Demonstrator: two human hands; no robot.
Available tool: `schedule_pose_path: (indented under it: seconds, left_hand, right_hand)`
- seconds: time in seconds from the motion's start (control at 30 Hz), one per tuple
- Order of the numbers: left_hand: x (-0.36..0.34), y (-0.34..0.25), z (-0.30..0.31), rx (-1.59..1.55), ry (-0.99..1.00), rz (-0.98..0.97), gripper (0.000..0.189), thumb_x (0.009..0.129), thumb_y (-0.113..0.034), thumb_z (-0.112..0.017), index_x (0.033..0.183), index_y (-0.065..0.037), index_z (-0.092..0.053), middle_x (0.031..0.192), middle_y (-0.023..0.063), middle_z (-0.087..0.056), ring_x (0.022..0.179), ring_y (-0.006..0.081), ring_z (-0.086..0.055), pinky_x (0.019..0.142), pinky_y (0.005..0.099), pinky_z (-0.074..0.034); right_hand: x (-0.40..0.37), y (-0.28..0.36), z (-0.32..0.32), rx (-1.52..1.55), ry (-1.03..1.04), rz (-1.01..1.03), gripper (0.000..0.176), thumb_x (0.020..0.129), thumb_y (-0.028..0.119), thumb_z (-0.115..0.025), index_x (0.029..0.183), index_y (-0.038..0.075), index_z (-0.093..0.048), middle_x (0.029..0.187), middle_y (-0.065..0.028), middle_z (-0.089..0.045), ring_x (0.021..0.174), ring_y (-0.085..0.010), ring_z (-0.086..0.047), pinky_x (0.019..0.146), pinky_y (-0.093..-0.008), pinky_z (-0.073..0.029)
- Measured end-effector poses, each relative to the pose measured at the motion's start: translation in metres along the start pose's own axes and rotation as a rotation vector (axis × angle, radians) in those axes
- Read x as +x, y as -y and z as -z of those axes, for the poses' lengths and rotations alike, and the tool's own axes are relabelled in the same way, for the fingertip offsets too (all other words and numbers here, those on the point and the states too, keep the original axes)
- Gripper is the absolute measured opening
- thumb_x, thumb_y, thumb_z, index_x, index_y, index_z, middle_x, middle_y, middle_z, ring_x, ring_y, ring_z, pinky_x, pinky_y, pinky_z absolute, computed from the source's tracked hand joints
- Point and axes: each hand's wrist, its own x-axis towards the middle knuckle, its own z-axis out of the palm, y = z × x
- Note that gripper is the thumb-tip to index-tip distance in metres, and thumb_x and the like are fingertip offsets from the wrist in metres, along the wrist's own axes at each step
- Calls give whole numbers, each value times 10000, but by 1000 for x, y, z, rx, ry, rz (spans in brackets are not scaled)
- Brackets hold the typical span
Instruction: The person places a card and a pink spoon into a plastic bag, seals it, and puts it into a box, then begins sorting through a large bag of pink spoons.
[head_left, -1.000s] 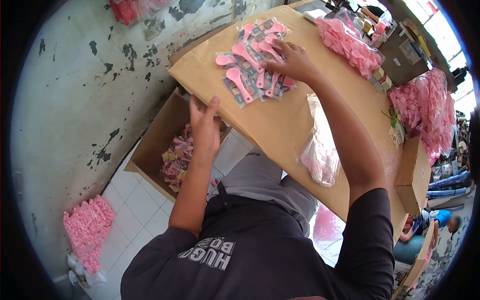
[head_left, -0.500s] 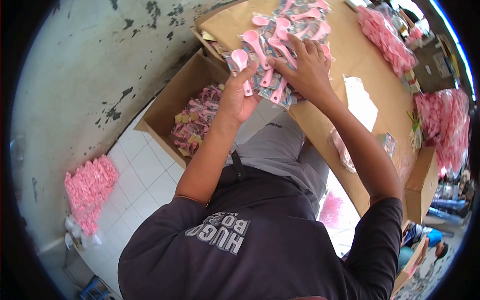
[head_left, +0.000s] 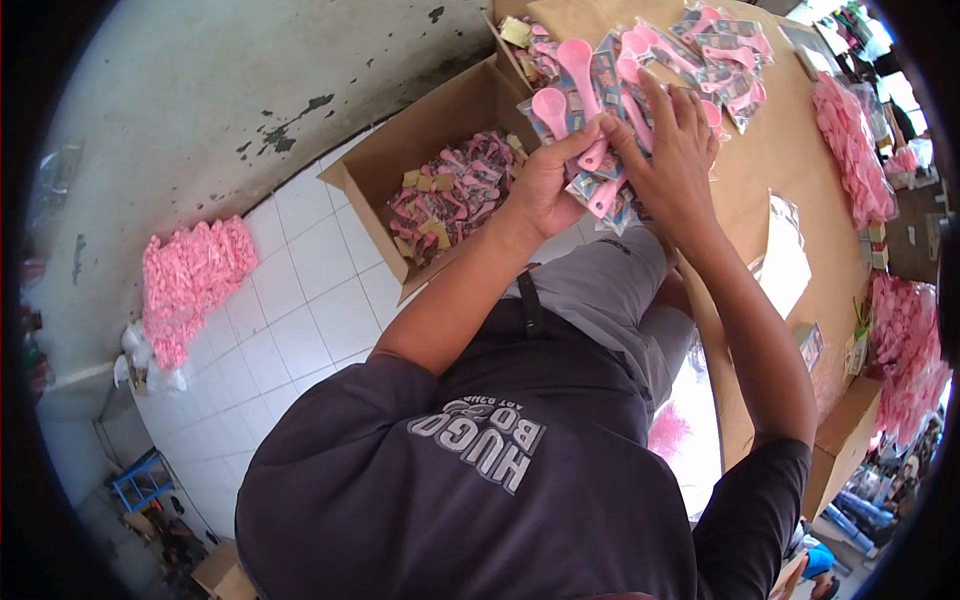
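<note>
Pink plastic measuring spoons (head_left: 578,68), each in a clear packet with a printed card, lie fanned in a bunch at the table's edge. My left hand (head_left: 545,190) grips the near-left side of this bunch, its thumb pressed on top over a spoon handle. My right hand (head_left: 678,165) curls over the right side, thumb close to the left thumb and fingers on the packets. What lies under both palms is hidden. More packed spoons (head_left: 735,55) are spread on the brown table (head_left: 740,160) beyond my right hand.
Left of the table, an open carton (head_left: 430,115) holds many packed spoons (head_left: 465,190). A pink heap (head_left: 195,280) sits on the tiled floor by the wall. Pink bagged goods (head_left: 855,150), a white sheet (head_left: 785,260) and a small carton (head_left: 845,440) are at the right.
The view has turned, so the scene sits further right. My hands remain on the bunch, now closer together, and the bunch appears apart from the packets behind it.
</note>
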Motion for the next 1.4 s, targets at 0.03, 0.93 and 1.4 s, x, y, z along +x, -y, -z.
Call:
schedule_pose_path:
  seconds: [0.03,0.93,1.4]
  left_hand:
    - [-3,0,-3,9,-22,-2,275,1045,-248,-675,1262,-81,-655,1122,41,-706,1082,178,-688,981,399,-576]
    - [-83,-44,342,218,-1033,-7,443,1010,-264,-669,1393,-66,-568,1294,117,-657,1273,285,-600,1057,549,-486]
    - [-131,50,369,2060,-439,170,711,864,-35,-644,1551,-149,-503,1430,249,-616,1273,429,-611,1081,492,-490]
  right_hand:
    - [0,-2,-1,13,-2,7,767,971,637,-620,1557,161,-486,1556,-267,-427,1523,-490,-298,1157,-780,-162]
    - [59,51,4,395,227,400,553,973,351,-726,1426,68,-584,1427,-223,-610,1358,-406,-547,1134,-450,-448]
    - [176,-233,15,-132,187,157,816,920,690,-657,1580,236,-497,1618,-253,-428,1544,-416,-336,1249,-523,-272]
